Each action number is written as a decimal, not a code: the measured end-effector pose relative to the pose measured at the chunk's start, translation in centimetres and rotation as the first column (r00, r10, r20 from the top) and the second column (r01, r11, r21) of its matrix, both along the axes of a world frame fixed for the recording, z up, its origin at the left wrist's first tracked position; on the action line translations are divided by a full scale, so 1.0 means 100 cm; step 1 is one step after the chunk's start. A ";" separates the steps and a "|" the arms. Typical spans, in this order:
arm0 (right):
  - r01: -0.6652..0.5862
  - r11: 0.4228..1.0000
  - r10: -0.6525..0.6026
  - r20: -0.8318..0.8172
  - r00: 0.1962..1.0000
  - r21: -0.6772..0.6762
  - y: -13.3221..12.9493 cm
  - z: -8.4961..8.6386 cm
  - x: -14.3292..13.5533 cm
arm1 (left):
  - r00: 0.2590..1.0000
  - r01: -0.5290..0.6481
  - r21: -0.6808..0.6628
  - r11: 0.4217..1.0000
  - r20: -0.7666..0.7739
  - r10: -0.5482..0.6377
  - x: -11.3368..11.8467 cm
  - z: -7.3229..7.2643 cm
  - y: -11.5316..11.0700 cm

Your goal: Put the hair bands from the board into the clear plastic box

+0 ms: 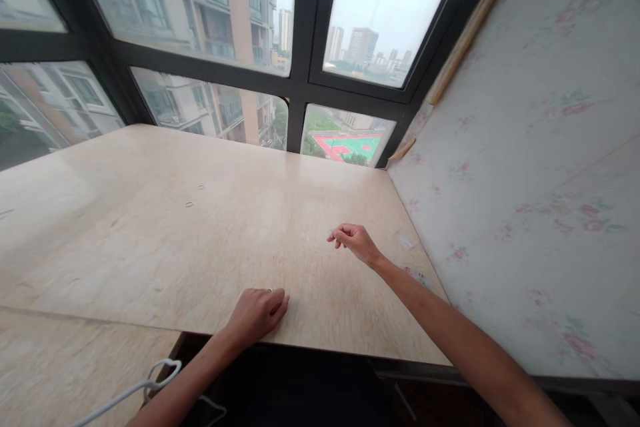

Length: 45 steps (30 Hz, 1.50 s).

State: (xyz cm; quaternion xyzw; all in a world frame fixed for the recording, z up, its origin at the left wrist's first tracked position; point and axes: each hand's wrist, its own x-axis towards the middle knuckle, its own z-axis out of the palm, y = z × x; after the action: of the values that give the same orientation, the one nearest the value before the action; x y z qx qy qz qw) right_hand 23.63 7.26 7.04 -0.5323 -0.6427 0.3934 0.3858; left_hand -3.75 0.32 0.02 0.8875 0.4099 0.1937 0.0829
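Note:
My right hand [353,239] is over the right part of the pale marbled tabletop [240,233], thumb and index finger pinched together. A small, pale ring-like thing [330,233] shows at those fingertips, too tiny to make out fully. Close to the front edge, my left hand [260,310] rests on the surface with its fingers curled in. Whatever may lie inside that curl is hidden. A small glint like a ring [271,290] shows at its fingers. Farther back on the left lie two thin loops, one loop [201,187] slightly behind the other loop [189,204].
Dark-framed windows [300,60] border the tabletop at the back. A flowered wall [530,180] rises along the right side. Near the wall lie clear plastic scraps [407,241]. A white cable [115,403] loops at the lower left, by the front edge.

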 end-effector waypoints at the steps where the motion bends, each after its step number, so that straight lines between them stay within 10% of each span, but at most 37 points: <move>1: 0.016 1.000 -0.016 -0.006 1.000 -0.001 -0.004 0.001 0.004 | 1.000 0.003 0.007 1.000 -0.004 -0.003 0.000 0.000 0.000; 24: 0.580 0.813 -0.581 0.011 0.814 -0.039 -0.153 -0.004 0.142 | 0.978 -0.118 0.025 0.993 -0.170 0.120 0.004 0.000 -0.001; 45: 0.570 0.821 -0.563 0.231 0.794 0.041 -0.154 -0.023 0.169 | 0.937 -0.193 0.037 0.980 -0.289 0.196 0.009 0.004 -0.004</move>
State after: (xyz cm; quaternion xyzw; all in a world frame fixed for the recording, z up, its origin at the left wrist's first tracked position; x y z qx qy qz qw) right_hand 40.54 -8.16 4.79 -0.7482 -0.4886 0.2044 0.3995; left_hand -2.83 -0.05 0.43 0.8618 0.5025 0.0700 -0.0016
